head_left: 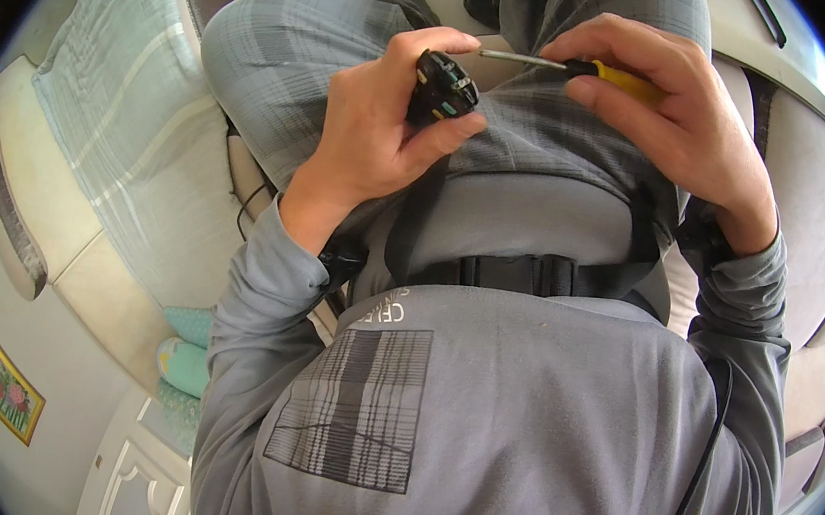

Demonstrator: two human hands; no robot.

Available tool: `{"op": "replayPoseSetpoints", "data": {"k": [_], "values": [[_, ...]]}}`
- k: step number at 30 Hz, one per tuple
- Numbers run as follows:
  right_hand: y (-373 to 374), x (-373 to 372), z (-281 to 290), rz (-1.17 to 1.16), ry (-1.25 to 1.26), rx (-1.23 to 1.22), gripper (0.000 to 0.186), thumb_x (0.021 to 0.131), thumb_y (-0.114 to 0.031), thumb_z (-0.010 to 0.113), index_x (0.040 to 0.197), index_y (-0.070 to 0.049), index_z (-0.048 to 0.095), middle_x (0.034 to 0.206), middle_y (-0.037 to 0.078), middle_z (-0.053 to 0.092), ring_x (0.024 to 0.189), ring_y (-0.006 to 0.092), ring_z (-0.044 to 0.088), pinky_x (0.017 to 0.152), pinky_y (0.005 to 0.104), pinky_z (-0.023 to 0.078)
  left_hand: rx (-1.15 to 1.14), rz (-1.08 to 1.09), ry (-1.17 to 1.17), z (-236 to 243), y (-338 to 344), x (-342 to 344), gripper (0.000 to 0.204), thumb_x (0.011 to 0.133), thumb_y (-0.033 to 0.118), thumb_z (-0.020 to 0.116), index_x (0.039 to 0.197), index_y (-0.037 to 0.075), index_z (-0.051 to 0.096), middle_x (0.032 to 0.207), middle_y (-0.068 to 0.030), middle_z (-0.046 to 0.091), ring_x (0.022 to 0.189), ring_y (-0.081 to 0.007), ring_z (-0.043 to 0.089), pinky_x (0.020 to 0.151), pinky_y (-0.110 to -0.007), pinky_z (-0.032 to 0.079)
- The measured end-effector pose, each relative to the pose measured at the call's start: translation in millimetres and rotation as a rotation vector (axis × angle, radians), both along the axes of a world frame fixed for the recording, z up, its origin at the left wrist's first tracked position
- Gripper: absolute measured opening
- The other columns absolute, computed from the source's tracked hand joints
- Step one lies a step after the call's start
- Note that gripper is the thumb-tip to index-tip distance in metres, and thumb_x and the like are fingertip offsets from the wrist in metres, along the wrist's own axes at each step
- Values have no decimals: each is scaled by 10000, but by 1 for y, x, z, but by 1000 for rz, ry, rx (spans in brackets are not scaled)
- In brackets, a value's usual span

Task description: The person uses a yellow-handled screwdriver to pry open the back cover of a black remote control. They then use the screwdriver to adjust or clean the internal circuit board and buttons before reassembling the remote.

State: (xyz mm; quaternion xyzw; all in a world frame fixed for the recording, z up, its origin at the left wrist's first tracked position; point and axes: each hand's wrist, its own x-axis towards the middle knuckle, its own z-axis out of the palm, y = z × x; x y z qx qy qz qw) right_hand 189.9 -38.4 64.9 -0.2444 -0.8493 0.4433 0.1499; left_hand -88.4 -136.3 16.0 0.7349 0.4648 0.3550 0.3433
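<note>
checked trousers spread below; the left hand has its grip closed round a black device, the right hand holding a yellow-handled screwdriver crosswise, pointing left, just beside it.

You sit, knees bent, on a beige sofa. To your left, a pale blue-green cloth with whitish lines is spread over it. At upper right, what looks like a pale table carries a slim black object.
</note>
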Motion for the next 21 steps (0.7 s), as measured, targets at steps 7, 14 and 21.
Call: {"op": "replayPoseSetpoints", "data": {"k": [7,14,21], "values": [[1,2,-4,-3,45,12,256,1022,-150,660,1224,4,695,1058,133,709,868,216,692,808,321,569,56,-46,-23,-9,2,0,604,970,387,761,1388,53,481,1068,-120,731,861,-198,691,793,-311,558],[2,1,-3,9,35,2,248,1024,-145,655,1217,5,695,1062,133,708,888,214,690,823,316,566,-311,35,-322,-2,-1,-1,502,1057,389,592,1385,33,462,962,-125,686,736,-184,635,705,-294,527],[0,-5,1,2,-16,-43,240,1009,-112,654,1209,16,690,1088,136,707,921,223,694,851,313,557,-693,74,-853,1,9,-12,836,1011,679,316,1383,-45,505,768,-122,645,561,-171,571,581,-310,522]]}}
